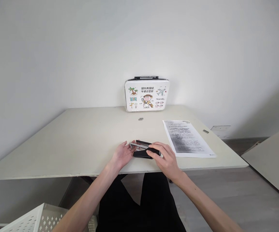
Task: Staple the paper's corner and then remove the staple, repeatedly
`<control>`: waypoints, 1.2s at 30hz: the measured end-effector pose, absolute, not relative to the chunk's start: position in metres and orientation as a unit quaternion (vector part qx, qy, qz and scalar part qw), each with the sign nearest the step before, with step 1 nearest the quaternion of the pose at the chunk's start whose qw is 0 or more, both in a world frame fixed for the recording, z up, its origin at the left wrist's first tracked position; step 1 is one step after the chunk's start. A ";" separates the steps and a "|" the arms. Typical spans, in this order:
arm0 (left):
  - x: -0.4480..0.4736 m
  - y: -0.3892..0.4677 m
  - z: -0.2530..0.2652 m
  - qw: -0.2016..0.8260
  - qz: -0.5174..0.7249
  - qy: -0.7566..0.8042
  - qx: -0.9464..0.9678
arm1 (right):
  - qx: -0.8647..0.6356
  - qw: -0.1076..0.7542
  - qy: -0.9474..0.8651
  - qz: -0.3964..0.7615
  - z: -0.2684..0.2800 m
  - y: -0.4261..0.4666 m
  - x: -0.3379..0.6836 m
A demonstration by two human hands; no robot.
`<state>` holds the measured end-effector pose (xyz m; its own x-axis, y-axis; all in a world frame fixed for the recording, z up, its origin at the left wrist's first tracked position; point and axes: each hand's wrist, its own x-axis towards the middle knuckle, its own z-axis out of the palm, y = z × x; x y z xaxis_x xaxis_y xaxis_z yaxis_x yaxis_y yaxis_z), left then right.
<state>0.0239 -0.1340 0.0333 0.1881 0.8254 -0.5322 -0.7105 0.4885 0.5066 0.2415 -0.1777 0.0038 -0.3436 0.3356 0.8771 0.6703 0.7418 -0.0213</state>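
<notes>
A black stapler point(143, 154) lies on its side near the table's front edge, its top cover swung apart from the metal staple channel point(139, 145). My right hand point(164, 157) is closed around its rear end, thumb and fingers pinching the hinge area. At the front end is my left hand point(123, 155), palm up, with the thumb stretched away. Its fingertips reach behind the tip of the channel and are partly hidden, so whether they touch it I cannot tell. Short grey staple strips point(140, 119) rest farther back on the table.
A printed sheet point(187, 138) lies to the right on the pale table point(81, 138). Beyond it, another staple strip point(205, 131) sits by the right edge. A white cartoon-printed case point(147, 95) stands against the wall. Below left is a perforated white basket point(42, 219).
</notes>
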 end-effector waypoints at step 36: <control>-0.012 -0.141 0.016 0.517 0.547 0.460 0.471 | -0.456 0.574 -0.634 0.247 -0.016 -0.102 0.190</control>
